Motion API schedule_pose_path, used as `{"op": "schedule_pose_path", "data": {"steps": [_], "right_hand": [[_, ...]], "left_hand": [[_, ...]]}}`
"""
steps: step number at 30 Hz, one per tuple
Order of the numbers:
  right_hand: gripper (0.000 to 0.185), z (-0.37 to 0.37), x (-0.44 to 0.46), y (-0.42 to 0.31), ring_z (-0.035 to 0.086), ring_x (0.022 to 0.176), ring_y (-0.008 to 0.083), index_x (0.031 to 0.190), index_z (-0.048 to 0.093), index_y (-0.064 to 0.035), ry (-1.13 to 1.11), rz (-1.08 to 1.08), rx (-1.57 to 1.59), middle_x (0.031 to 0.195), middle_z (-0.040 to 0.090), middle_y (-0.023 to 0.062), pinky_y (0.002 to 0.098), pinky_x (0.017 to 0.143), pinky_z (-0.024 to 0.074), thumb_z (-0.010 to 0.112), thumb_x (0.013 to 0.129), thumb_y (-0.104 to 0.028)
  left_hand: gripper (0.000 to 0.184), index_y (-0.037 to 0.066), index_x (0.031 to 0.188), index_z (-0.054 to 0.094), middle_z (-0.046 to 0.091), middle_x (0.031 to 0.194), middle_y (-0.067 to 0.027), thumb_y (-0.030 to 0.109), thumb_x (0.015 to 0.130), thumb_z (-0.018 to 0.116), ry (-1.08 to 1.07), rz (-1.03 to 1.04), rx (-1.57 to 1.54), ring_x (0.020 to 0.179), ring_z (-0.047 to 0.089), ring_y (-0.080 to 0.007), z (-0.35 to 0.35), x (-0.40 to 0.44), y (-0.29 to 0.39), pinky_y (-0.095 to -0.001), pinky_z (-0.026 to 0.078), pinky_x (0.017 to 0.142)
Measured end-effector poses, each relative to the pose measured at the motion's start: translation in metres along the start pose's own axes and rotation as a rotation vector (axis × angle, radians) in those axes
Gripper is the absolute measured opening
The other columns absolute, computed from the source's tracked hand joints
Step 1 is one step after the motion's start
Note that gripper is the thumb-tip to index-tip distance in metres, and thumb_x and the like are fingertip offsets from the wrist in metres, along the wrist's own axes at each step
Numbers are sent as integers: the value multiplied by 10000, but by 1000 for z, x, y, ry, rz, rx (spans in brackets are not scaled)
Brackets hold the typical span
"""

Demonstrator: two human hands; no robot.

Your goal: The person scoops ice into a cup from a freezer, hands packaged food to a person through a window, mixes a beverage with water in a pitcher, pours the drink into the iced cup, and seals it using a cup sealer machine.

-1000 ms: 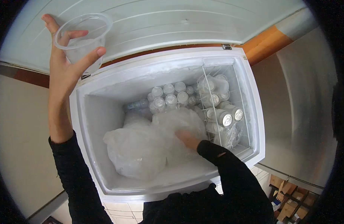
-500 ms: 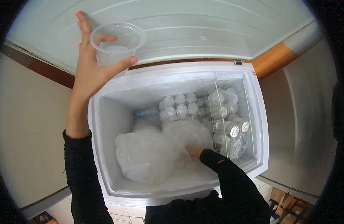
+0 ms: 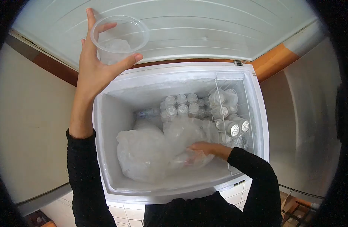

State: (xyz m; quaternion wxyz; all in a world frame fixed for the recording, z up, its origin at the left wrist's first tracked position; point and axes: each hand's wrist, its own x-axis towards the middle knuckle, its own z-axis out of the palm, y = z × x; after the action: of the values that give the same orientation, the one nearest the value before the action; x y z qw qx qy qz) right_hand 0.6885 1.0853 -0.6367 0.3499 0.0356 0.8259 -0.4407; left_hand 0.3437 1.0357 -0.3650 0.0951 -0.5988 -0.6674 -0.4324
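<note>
L hand [image 3: 93,68] gripped a cup [image 3: 123,38], upper left of frame: thumb along the near side, index finger curved round the far side and visible thru the wall, other fingertips sticking up past the rim. Cup was clear, see-through plastic, round, w/ a wide lipped rim; mouth faced up, tilted a bit toward the cam. Inside, low down, sat a whitish, icy-looking lump; part of the base was hidden by hand.

R hand [image 3: 202,148] was right of centre, at the lower edge of the R bag [image 3: 185,130]. Fingertips showed faint & reddish under clear plastic; couldn't tell if they were clenched on anything. R bag was crinkled & cloudy, touching the L bag [image 3: 141,153], a fuller, rounded one w/ whitish contents, left of centre.

Both bags lay in the freezer [image 3: 261,125], mid-frame, lid [image 3: 204,22] up across the top. Behind the bags stood rows of round-topped containers [image 3: 182,109], details blurry. Silver-topped cans [image 3: 234,129] were at right, by a wire basket [image 3: 230,79].
</note>
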Motion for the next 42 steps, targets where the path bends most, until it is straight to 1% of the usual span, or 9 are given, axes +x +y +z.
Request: {"op": "schedule_pose_path", "data": {"steps": [6, 13, 15, 18, 21, 31, 35, 37, 42], "right_hand": [[658, -59, -82, -15, 617, 891, 268, 1162, 605, -57, 427, 74, 381, 963, 667, 134, 361, 765, 473, 668, 765, -577], [615, -170, -181, -109, 602, 940, 235, 1165, 608, -50, 452, 190, 112, 1023, 657, 145, 337, 812, 463, 656, 796, -539], [596, -201, -202, -139, 604, 936, 240, 1156, 609, -44, 451, 234, 61, 1025, 655, 155, 338, 818, 459, 641, 812, -529], [574, -234, -213, -189, 611, 917, 250, 1147, 614, -31, 513, 281, -8, 1006, 660, 152, 356, 810, 464, 619, 826, -507], [456, -249, -191, -195, 611, 732, 243, 1068, 628, -38, 760, -75, -270, 814, 663, 131, 391, 648, 458, 619, 841, -433], [295, -227, -198, -276, 620, 717, 386, 1062, 555, -9, 1105, 404, -912, 694, 622, 199, 467, 658, 479, 551, 854, -219], [223, -201, -198, -230, 656, 712, 349, 917, 616, 7, 939, 476, -773, 736, 659, 189, 455, 648, 510, 545, 778, -152], [292, -176, -154, -156, 655, 736, 358, 1075, 572, -35, 580, 529, -785, 732, 657, 171, 489, 664, 489, 539, 811, -156], [246, -47, -2, -40, 663, 871, 325, 888, 708, -52, 25, 378, -585, 917, 688, 162, 469, 692, 507, 593, 705, -171]], "left_hand": [[723, 48, 1196, 533, 89, 1537, -215, 292, 594, 852, -18, 28, -41, 1406, 198, -329, 3, 1, 11, -439, 240, 1094], [743, 35, 1128, 568, 39, 1553, -175, 376, 540, 868, -170, -55, 4, 1400, 224, -328, 23, -12, 31, -588, 84, 1094], [749, 65, 1079, 575, -46, 1536, -231, 422, 490, 868, -161, -11, 7, 1408, 130, -415, 33, -13, 28, -689, 94, 1034], [739, 50, 1062, 576, -54, 1526, -258, 407, 483, 867, -174, 15, 15, 1404, 118, -434, 35, -17, 35, -689, 95, 1035], [749, 37, 1068, 578, -69, 1521, -269, 396, 477, 865, -233, 7, 64, 1405, 118, -431, 32, -20, 41, -684, 93, 1039], [994, -23, 1307, 395, 130, 1514, -261, 348, 521, 877, -170, -163, -220, 1344, 337, -313, 26, -31, 49, -596, 49, 1093], [987, -46, 1302, 373, 158, 1496, -289, 303, 537, 890, -50, -167, -429, 1335, 349, -292, 18, -30, 47, -518, 163, 1100], [911, -39, 1260, 404, 171, 1488, -298, 257, 549, 892, 25, -134, -469, 1351, 318, -277, 13, -28, 47, -450, 234, 1091], [823, -34, 1209, 448, 117, 1496, -306, 208, 558, 889, 118, -92, -373, 1313, 375, -263, -12, -20, 69, -368, 402, 1001]]}}
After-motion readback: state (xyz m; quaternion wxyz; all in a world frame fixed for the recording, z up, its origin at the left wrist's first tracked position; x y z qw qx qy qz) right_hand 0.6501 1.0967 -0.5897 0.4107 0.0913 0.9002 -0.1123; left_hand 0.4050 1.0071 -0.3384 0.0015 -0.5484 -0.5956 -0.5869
